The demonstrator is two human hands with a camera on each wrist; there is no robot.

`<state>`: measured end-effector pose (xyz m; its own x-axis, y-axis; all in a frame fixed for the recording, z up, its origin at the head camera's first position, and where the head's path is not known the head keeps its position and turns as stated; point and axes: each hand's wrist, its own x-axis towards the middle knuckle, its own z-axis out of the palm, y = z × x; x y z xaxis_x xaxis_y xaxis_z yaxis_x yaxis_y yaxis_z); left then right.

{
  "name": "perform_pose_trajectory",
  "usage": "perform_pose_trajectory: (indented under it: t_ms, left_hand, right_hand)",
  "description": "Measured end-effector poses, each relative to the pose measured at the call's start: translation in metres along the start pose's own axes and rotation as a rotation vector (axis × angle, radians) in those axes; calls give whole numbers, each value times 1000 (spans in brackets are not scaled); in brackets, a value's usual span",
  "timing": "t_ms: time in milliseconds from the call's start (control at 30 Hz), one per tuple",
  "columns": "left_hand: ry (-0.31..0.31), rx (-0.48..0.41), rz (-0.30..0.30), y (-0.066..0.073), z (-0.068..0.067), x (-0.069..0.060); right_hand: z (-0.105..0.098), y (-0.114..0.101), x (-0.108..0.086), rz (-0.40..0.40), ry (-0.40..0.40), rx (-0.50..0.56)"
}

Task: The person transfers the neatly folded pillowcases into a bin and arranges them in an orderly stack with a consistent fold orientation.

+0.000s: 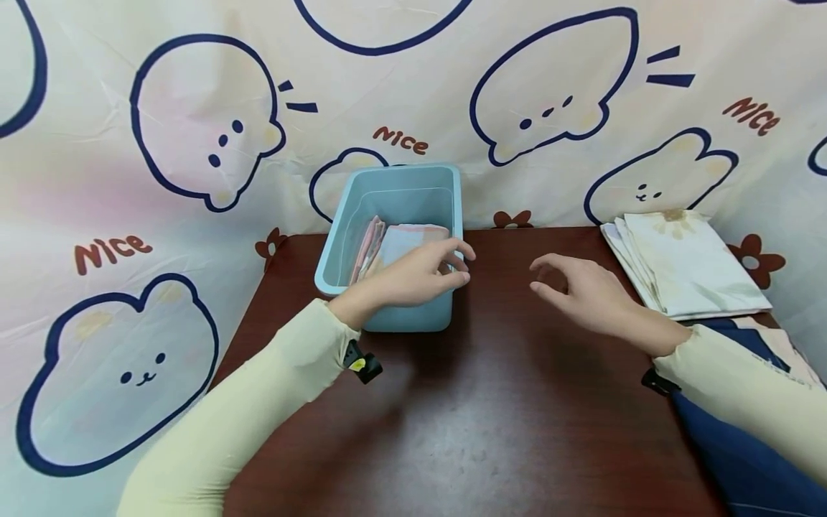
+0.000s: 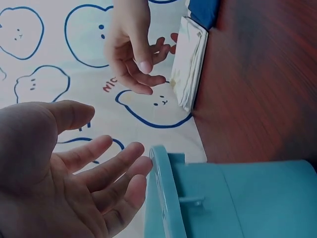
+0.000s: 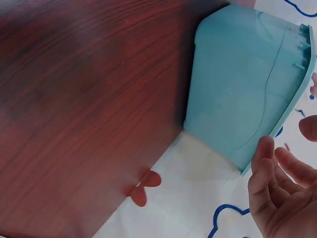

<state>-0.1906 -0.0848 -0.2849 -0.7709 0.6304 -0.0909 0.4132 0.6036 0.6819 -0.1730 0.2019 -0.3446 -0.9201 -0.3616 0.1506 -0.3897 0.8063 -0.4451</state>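
Note:
A light blue plastic bin (image 1: 413, 316) stands at the back of the dark wooden table, with folded cloths (image 1: 413, 235) in pink, white and pale blue inside it. Above the bin's front right rim hovers my left hand (image 1: 413, 276), its fingers loosely bent and holding nothing; the left wrist view shows its palm beside the rim (image 2: 166, 193). My right hand (image 1: 584, 294) is in the air to the right of the bin, thumb and fingers apart, with nothing in it. Nearest to it on the right lies a folded white cloth (image 1: 701, 266) with a flower print.
Dark blue folded fabric (image 1: 743, 438) lies along the table's right side, under my right forearm, with a pale piece of cloth (image 1: 785, 345) beside it. A printed curtain (image 1: 400, 79) hangs close behind the table (image 1: 491, 424) and at both sides.

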Motion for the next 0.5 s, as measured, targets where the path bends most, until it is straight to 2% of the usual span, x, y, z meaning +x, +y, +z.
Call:
perform_pose_trajectory:
  t_ms: [333,500]
  left_hand:
    - [-60,-31,3,12,20,10]
    - [-62,6,26,17,29,12]
  right_hand:
    - [2,23,-11,13,20,2]
    - [3,29,-12,6,16,-5]
